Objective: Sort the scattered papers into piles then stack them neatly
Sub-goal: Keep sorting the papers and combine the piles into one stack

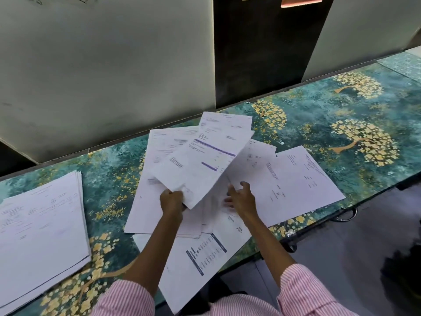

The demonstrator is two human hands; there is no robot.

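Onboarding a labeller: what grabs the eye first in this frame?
The left hand grips a fanned bunch of papers lifted mid-frame, above loose sheets scattered on the teal flowered table. The right hand is spread open beside it; a neater pile lies at far left.

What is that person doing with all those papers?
A person in a striped shirt is sorting papers on a green flowery table. The left hand grips a fanned bunch of sheets, lifted above the mess. The right hand reaches, open, over the scattered papers lying loose. One tidier pile sits at the table's left end.
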